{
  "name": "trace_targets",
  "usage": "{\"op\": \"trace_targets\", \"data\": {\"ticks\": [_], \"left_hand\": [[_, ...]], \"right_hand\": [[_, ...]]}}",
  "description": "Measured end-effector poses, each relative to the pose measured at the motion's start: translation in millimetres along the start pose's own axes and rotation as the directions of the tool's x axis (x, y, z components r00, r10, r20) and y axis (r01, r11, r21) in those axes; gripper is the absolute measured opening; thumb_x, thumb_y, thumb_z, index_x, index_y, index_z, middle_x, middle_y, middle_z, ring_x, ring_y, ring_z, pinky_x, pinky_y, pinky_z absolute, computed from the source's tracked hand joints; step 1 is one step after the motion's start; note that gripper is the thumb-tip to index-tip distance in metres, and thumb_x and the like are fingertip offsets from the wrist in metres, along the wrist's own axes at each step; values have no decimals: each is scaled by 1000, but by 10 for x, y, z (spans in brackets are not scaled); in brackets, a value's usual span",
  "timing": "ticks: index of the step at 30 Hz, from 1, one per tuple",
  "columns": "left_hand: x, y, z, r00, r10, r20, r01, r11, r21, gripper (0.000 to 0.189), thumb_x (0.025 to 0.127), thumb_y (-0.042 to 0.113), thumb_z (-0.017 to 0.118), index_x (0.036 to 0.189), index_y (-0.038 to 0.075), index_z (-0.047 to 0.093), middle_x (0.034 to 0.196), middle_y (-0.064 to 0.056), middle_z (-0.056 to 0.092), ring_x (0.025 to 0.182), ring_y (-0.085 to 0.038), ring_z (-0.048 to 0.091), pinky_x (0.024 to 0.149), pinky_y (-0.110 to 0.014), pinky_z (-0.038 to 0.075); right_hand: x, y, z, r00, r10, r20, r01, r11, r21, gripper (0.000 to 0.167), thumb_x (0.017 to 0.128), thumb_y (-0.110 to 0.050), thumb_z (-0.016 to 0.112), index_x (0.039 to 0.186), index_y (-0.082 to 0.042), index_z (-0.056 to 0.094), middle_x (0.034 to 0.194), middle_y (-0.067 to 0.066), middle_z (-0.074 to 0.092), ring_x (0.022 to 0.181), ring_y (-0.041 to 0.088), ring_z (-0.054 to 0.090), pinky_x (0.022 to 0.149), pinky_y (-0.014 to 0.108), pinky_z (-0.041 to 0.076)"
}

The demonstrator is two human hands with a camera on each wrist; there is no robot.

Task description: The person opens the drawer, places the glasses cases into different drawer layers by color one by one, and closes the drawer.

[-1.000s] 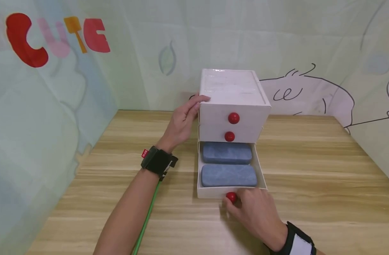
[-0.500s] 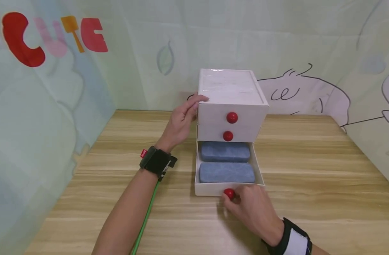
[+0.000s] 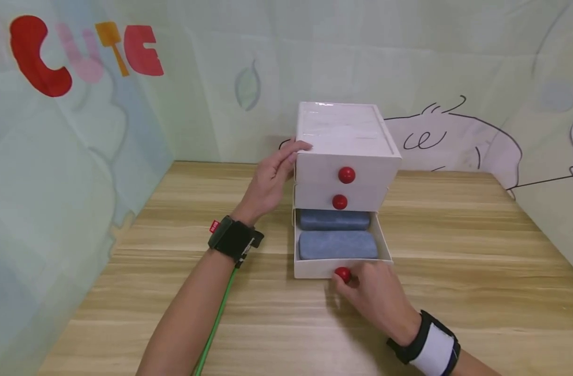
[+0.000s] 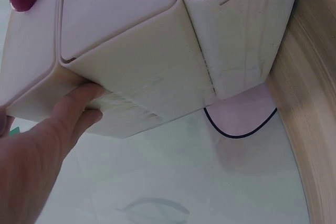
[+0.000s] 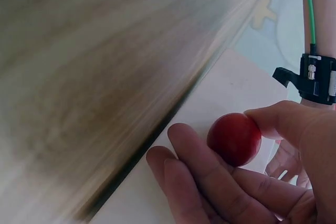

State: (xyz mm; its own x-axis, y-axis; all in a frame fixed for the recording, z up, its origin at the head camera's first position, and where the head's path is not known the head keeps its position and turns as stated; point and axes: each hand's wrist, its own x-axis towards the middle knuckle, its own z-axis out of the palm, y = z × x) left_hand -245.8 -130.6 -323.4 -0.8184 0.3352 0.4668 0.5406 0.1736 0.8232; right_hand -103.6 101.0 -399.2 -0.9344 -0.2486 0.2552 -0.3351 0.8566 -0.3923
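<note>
A white three-drawer cabinet (image 3: 347,128) with red round knobs stands on the table, its bottom drawer (image 3: 313,270) pulled partly out. Two blue oblong cases (image 3: 338,245) with rounded corners lie in it, one behind the other; the rear one is partly hidden under the drawers above. My right hand (image 3: 378,297) pinches the bottom drawer's red knob (image 5: 234,139) between thumb and fingers. My left hand (image 3: 270,180) rests at the cabinet's upper left front corner. One finger lies over its top edge, and two fingertips touch its side (image 4: 142,95) in the left wrist view.
The wood-grain table (image 3: 455,271) extends on both sides of the cabinet. Behind it hangs a printed cloth backdrop (image 3: 211,78) with cartoon drawings and letters. A green cable (image 3: 216,324) runs from the left wrist's black camera strap (image 3: 235,239) along the forearm.
The bottom drawer has slid some way back into the cabinet, with my right hand moving along on its knob. Less of the rear blue case shows. My left hand stays at the corner.
</note>
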Motion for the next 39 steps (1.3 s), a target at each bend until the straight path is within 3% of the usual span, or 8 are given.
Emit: {"op": "trace_targets", "data": {"ticks": [9, 17, 20, 23, 26, 30, 39], "left_hand": [[-2, 29, -6, 1000, -12, 6, 12, 1000, 5, 38, 112, 23, 35, 143, 20, 57, 164, 4, 37, 139, -18, 48, 116, -45, 43], [-87, 324, -18, 999, -43, 7, 43, 999, 31, 39, 112, 15, 34, 144, 8, 55, 166, -9, 33, 150, -23, 38, 119, -48, 39], [-102, 355, -20, 999, -46, 4, 45, 998, 38, 39, 112, 14, 34, 144, 7, 54, 167, -10, 31, 153, -23, 33, 120, -48, 37], [-90, 319, -16, 999, -39, 3, 39, 999, 35, 39, 112, 13, 34, 144, 7, 54, 167, -10, 32, 152, -23, 35, 120, -47, 37], [-49, 194, -13, 999, -32, 4, 32, 999, 35, 39, 112, 12, 34, 145, 9, 54, 167, -8, 32, 152, -22, 35, 122, -46, 36], [-6, 46, -9, 999, -34, -2, 34, 999, 38, 40, 112, 15, 34, 145, 14, 55, 168, -4, 30, 156, -18, 27, 124, -44, 32], [-3, 8, 0, 1000, -19, -10, 19, 998, 53, 38, 112, 26, 36, 143, 25, 58, 166, 5, 33, 154, -9, 28, 123, -42, 34]], "right_hand": [[106, 20, -5, 999, -30, -14, 30, 1000, -8, 36, 85, -23, 79, 59, -16, 56, 49, -11, 40, 47, 2, 40, 43, 19, 28], [215, 54, -47, 999, -33, 26, 33, 999, 6, 40, 88, -24, 79, 58, -15, 55, 49, -10, 36, 45, 4, 39, 44, 19, 27], [250, 65, -34, 999, -37, 35, 37, 999, 2, 38, 89, -25, 79, 60, -14, 56, 50, -9, 36, 45, 5, 39, 45, 20, 27], [278, 79, -15, 998, -38, 45, 38, 999, -3, 39, 90, -27, 79, 60, -14, 57, 50, -9, 35, 45, 5, 37, 44, 20, 26], [311, 96, -4, 998, -45, 40, 45, 999, -9, 41, 90, -27, 78, 58, -15, 55, 50, -10, 34, 44, 4, 35, 44, 19, 25], [365, 119, 5, 998, -60, 18, 61, 998, -21, 43, 90, -27, 78, 57, -15, 53, 50, -11, 32, 45, 3, 34, 44, 19, 24], [463, 167, 38, 998, -62, 10, 62, 998, -7, 42, 91, -27, 78, 59, -13, 55, 50, -8, 34, 45, 5, 35, 44, 20, 24]]}}
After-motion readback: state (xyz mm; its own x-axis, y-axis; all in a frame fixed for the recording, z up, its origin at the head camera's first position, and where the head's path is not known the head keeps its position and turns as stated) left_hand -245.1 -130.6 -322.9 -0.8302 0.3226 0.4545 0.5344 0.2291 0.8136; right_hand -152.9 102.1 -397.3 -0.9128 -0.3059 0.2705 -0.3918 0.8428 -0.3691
